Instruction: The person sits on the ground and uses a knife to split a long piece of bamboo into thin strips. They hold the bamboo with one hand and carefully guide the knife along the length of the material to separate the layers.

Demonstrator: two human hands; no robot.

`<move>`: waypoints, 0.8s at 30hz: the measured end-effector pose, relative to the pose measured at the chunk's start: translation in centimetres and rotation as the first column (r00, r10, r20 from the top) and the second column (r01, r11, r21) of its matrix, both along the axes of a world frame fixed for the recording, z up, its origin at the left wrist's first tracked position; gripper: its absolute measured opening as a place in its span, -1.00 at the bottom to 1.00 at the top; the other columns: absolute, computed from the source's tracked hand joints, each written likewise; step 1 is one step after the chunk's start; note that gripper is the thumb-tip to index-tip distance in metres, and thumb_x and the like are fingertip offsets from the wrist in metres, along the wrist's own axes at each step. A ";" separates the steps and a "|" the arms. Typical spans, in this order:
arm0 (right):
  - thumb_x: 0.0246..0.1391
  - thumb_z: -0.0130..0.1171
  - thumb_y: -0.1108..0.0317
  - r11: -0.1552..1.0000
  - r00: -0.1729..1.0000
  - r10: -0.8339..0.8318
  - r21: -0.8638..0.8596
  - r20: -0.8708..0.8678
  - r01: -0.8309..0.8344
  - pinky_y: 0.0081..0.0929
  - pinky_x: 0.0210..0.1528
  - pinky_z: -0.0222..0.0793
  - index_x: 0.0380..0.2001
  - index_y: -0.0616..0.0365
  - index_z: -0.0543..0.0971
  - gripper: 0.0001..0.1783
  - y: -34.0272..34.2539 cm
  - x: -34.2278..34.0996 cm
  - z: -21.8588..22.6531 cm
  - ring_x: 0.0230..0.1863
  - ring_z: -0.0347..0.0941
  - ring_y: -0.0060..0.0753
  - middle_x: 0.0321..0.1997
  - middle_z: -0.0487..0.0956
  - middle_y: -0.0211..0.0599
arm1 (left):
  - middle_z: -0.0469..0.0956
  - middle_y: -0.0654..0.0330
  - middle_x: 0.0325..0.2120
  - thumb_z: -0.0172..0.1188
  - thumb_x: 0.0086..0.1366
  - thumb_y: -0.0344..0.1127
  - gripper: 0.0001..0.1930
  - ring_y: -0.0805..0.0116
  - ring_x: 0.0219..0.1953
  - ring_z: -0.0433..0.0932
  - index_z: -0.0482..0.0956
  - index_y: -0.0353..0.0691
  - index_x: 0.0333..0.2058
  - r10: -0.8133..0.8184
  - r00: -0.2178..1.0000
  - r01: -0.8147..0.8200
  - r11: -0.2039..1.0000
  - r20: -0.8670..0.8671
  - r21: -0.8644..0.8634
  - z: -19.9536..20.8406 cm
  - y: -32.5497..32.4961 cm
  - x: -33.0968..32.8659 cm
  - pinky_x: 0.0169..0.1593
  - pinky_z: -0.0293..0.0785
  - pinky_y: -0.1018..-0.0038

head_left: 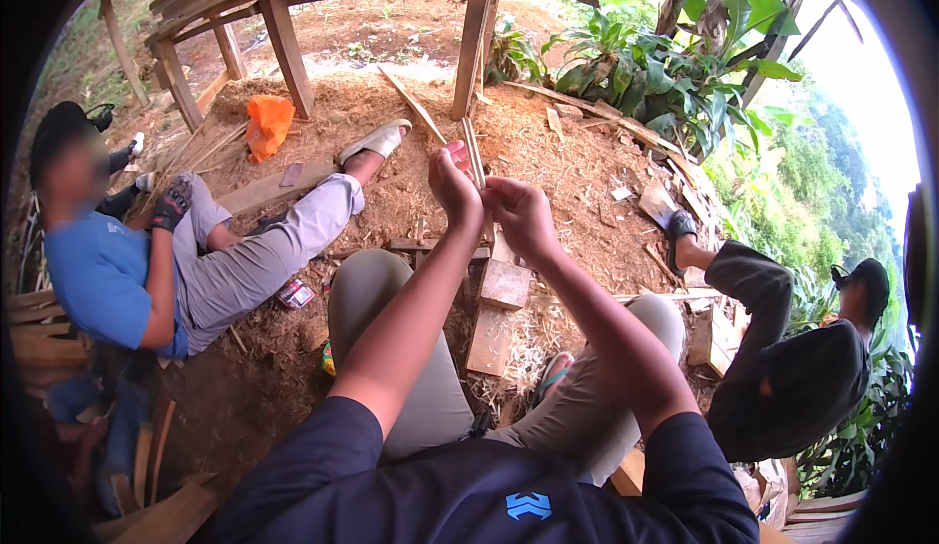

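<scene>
My arms stretch forward over my knees, with both hands close together in front of me. A few thin wooden strips (473, 153) stand nearly upright between them. My right hand (521, 215) pinches the strips near their lower part, fingers curled. My left hand (455, 190) is closed around their left side, its fingertips pointing away from me. The exact grip of the left fingers is partly hidden. Below my hands lies a squared wooden block (505, 284), resting by a longer wooden piece (490, 341) on the ground between my legs.
At left a person in a blue shirt (108, 275) sits with legs stretched out, near an orange bag (267, 125). Another in dark clothes (792, 383) sits at right. A wooden bench frame (284, 55) stands ahead. Shavings cover the earth (587, 231); green plants (646, 74) grow beyond.
</scene>
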State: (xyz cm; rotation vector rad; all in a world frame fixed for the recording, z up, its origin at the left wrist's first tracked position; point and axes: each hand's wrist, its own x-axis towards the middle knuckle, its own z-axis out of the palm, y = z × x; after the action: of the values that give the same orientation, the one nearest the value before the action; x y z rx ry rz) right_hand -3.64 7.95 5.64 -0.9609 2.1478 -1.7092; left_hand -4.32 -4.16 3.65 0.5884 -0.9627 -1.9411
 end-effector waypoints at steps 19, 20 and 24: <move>0.40 -0.13 0.10 0.884 0.930 0.132 0.465 -0.343 0.046 0.00 -0.09 0.45 0.05 0.21 0.44 -0.59 3.3 -4.4 -1.5 -0.16 0.59 0.17 -0.20 0.63 0.19 | 0.64 0.10 -0.22 0.13 0.41 -0.41 -0.87 0.30 -0.19 0.67 0.55 -0.29 -0.14 -0.502 0.834 0.528 0.847 0.227 -0.066 -0.2 0.6 2.3 -0.03 0.67 0.42; 0.39 -0.10 0.12 0.810 0.929 0.139 0.579 -0.342 0.092 -0.02 -0.12 0.46 0.03 0.15 0.47 -0.63 3.2 -3.9 -0.4 -0.21 0.61 0.11 -0.23 0.64 0.12 | 0.62 0.07 -0.20 0.09 0.42 -0.43 -0.89 0.24 -0.15 0.68 0.50 -0.29 -0.14 -0.471 0.867 0.479 0.878 0.160 -0.010 0.0 0.1 2.1 -0.02 0.69 0.34; 0.38 -0.04 0.17 0.920 0.945 0.056 0.385 -0.321 0.076 -0.12 -0.15 0.46 0.01 0.20 0.56 -0.63 3.1 -4.5 -1.2 -0.31 0.60 -0.03 -0.27 0.66 0.01 | 0.57 0.00 -0.14 0.03 0.42 -0.53 -0.95 0.10 -0.06 0.65 0.42 -0.33 -0.18 -0.416 0.907 0.415 0.909 0.069 0.037 0.7 -2.2 2.3 0.03 0.70 0.30</move>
State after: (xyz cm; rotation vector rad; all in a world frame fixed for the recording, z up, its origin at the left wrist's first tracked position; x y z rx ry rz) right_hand -8.10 11.07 4.42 -1.1739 2.5701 -1.1042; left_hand -2.00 -6.35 4.33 0.4987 -1.1916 -2.3212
